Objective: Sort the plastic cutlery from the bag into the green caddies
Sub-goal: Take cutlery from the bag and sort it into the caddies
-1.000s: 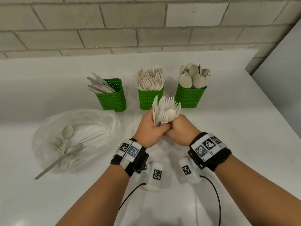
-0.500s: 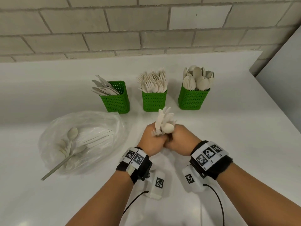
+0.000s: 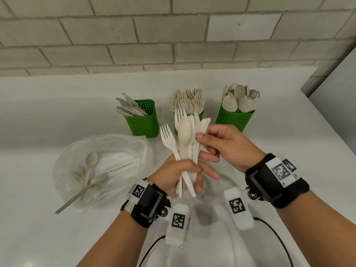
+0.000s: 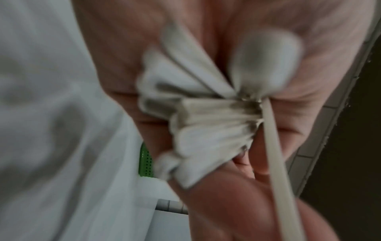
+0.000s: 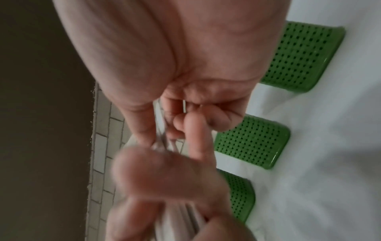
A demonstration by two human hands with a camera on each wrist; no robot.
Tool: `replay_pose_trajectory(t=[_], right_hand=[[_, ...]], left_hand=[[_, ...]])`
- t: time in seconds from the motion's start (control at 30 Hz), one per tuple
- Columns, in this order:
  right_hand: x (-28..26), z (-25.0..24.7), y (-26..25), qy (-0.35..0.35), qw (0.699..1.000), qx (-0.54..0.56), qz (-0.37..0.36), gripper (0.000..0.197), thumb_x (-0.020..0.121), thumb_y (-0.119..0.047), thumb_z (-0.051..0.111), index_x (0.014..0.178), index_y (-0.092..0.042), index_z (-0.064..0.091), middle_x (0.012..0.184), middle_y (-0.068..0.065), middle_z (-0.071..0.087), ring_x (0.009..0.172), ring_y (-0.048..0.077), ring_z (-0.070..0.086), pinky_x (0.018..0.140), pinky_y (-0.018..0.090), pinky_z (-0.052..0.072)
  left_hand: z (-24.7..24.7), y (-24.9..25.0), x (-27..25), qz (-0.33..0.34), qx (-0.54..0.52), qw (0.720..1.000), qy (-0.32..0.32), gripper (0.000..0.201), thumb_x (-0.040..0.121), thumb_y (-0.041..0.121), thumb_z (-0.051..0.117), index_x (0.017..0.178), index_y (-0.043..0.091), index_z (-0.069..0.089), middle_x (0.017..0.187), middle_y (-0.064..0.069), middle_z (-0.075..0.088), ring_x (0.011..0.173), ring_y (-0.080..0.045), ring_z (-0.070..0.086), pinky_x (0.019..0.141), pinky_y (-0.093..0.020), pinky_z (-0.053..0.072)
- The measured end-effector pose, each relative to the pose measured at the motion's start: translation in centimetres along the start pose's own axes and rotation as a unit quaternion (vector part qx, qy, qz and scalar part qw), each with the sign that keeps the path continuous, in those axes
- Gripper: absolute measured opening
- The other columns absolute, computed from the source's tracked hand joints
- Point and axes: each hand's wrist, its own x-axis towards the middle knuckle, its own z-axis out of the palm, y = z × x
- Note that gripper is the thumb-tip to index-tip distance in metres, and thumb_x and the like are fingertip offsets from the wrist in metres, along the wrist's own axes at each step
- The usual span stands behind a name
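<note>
**Mixed cutlery held up in front of the caddies**

Here, a bundle of plastic cutlery (image 3: 185, 151) gripped upright by the left hand (image 3: 175, 174), fingers and thumb curled around the handles. Forks, one spoon and knives fanned out at the top of the bundle. Right hand (image 3: 225, 145) just beside it, thumb and curled fingers pinching the knife blades on the right side of the fan. In the left wrist view, blurred handle ends spread against the palm.

Behind the hands, three green caddies in a row on the white counter (image 3: 289, 151): left caddy (image 3: 142, 122) with knives leaning to the left, middle caddy (image 3: 200, 114) full of forks and mostly hidden behind the bundle, right caddy (image 3: 235, 120) full of spoons.

On the left, clear plastic bag (image 3: 100, 168) lying open on the counter, well apart from the hands. Inside, some cutlery, among it one spoon; one long handle sticking out over the front edge. Grey brick wall (image 3: 154, 41) at the back.
</note>
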Motion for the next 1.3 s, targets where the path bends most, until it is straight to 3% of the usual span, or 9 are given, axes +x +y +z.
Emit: replay_pose_trajectory(t=[0.13,0.3,0.5,0.77,0.9,1.03,1.17,1.23,1.3], right_hand=[[0.2,0.2,0.4,0.049,0.998,-0.017,-0.018,0.023,0.092,-0.016,0.063,0.073,-0.004,0.063,0.051,0.005,0.052,0.046,0.013,0.045,0.047,0.023,0.04],[0.3,-0.3,1.4,0.113,0.99,-0.07,-0.04,0.025,0.092,-0.018,0.064,0.078,0.001,0.065,0.055,0.007,0.054,0.047,0.012,0.049,0.053,0.03,0.043],[0.0,0.2,1.0,0.047,0.99,-0.126,-0.039,0.008,0.091,-0.016,0.065,0.086,-0.015,0.072,0.068,0.003,0.07,0.059,0.011,0.062,0.056,0.026,0.05],[0.6,-0.5,0.0,0.156,0.987,0.043,-0.019,0.019,0.104,-0.017,0.039,0.097,-0.006,0.053,0.069,0.002,0.067,0.061,0.019,0.065,0.061,0.03,0.055],[0.8,0.9,0.7,0.106,0.994,0.032,0.014,0.026,0.103,-0.022,0.044,0.102,0.0,0.057,0.048,-0.007,0.042,0.039,0.009,0.036,0.039,0.022,0.034],[0.7,2.0,0.7,0.017,0.998,-0.049,0.016,0.018,0.09,-0.022,0.068,0.098,-0.006,0.07,0.079,0.005,0.074,0.069,0.013,0.068,0.06,0.024,0.053],[1.4,1.7,0.5,-0.009,0.997,-0.075,0.016,0.025,0.088,-0.019,0.072,0.094,0.005,0.066,0.089,0.032,0.067,0.07,0.024,0.059,0.064,0.044,0.05],[1.9,1.9,0.2,-0.013,0.995,-0.095,0.001,0.028,0.089,-0.023,0.07,0.094,0.004,0.066,0.092,0.03,0.068,0.076,0.026,0.063,0.074,0.05,0.053],[2.4,2.3,-0.2,-0.013,0.996,-0.085,-0.014,0.019,0.092,-0.02,0.066,0.092,-0.002,0.069,0.087,0.016,0.073,0.077,0.02,0.068,0.073,0.039,0.054]], left_hand=[[0.1,0.0,0.1,0.029,0.012,0.997,0.071,0.023,0.087,0.01,0.055,0.106,0.0,0.059,0.083,-0.012,0.068,0.044,-0.021,0.059,0.042,-0.026,0.05],[-0.4,-0.5,0.4,0.059,-0.027,0.986,0.154,0.024,0.086,0.009,0.058,0.109,0.003,0.061,0.088,-0.017,0.068,0.069,-0.025,0.066,0.058,-0.037,0.057],[-0.1,-0.7,0.0,0.017,-0.054,0.993,0.107,0.021,0.092,0.008,0.055,0.109,0.006,0.068,0.101,-0.021,0.072,0.086,-0.031,0.072,0.071,-0.041,0.06],[-0.9,-1.0,-0.7,-0.03,-0.121,0.989,0.074,0.032,0.089,0.013,0.048,0.111,0.006,0.071,0.112,-0.017,0.07,0.096,-0.033,0.07,0.071,-0.038,0.059],[-1.1,-0.8,-0.6,-0.044,-0.095,0.992,0.068,0.032,0.089,0.015,0.049,0.115,0.004,0.064,0.112,-0.016,0.07,0.099,-0.03,0.07,0.072,-0.037,0.059],[-1.3,-0.9,-0.8,-0.048,-0.073,0.994,0.072,0.027,0.09,0.012,0.051,0.107,0.008,0.072,0.11,-0.021,0.07,0.098,-0.033,0.07,0.073,-0.04,0.06],[-1.6,-0.8,-1.4,-0.033,-0.079,0.993,0.083,0.027,0.089,0.012,0.051,0.108,0.007,0.07,0.108,-0.018,0.071,0.095,-0.031,0.071,0.072,-0.038,0.06],[-1.7,-0.5,-1.7,-0.018,-0.09,0.992,0.092,0.028,0.089,0.013,0.051,0.108,0.008,0.07,0.108,-0.016,0.072,0.093,-0.03,0.071,0.071,-0.037,0.06],[-2.0,-0.1,-2.1,-0.002,-0.101,0.989,0.105,0.028,0.091,0.013,0.05,0.106,0.009,0.073,0.107,-0.015,0.072,0.089,-0.027,0.072,0.068,-0.036,0.06]])
